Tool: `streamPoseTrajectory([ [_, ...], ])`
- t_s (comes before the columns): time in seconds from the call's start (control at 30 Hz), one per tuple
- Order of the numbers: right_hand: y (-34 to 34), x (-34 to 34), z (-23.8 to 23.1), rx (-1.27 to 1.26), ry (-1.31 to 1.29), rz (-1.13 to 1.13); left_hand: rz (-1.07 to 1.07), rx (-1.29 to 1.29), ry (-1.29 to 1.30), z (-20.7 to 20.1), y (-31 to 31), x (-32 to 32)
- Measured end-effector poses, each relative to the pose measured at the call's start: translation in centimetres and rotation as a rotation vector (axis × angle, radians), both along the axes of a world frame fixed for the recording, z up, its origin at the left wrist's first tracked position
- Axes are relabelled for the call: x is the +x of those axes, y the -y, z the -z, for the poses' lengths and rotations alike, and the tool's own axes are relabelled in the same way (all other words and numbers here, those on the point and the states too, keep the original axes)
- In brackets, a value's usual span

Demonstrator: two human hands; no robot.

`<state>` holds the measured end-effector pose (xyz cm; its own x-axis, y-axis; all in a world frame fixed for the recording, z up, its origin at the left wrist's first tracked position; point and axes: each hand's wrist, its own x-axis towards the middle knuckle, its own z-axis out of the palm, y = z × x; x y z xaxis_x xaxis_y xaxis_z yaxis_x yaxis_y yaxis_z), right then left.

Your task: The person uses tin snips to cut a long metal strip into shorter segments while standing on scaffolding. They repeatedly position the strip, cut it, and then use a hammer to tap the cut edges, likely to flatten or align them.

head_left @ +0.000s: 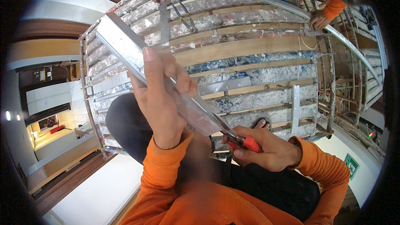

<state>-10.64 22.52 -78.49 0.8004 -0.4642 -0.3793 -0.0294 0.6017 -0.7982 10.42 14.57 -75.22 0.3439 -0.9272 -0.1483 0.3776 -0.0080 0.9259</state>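
Observation:
A shiny metal channel [121,46] slants across in front of me, its far end at the upper left and its near end by my lap. My left hand [160,96] is wrapped round its middle, thumb along the top. In my right hand [273,152] are tin snips with red handles [251,144]. Their blades meet the near end of the channel; whether they are biting into the metal I cannot tell. My lap and dark trousers lie beneath.
Paint-splashed planks [258,102] form a platform with gaps. On it lie a perforated metal strip [224,86], another strip [296,108], a red-handled flat blade [164,21] and yellow-and-blue-handled pliers [183,16]. Opposite, a co-worker's hand [320,19] touches a long metal profile [271,1].

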Motion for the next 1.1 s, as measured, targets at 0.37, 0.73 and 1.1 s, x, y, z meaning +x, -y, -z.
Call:
streamPoseTrajectory([
  [0.37,-0.4,0.3,-0.7,-0.216,-0.142,0.017,0.029,-0.014,-0.041,0.0,-0.1,0.3],
  [0.73,-1.4,0.9,-0.5,-0.362,-0.154,0.097,0.075,-0.101,-0.138,0.1,-0.1,0.6],
  [1.1,-1.2,1.1,-0.5,-0.408,-0.150,0.119,0.065,-0.152,-0.160,0.0,-0.4,0.6],
])
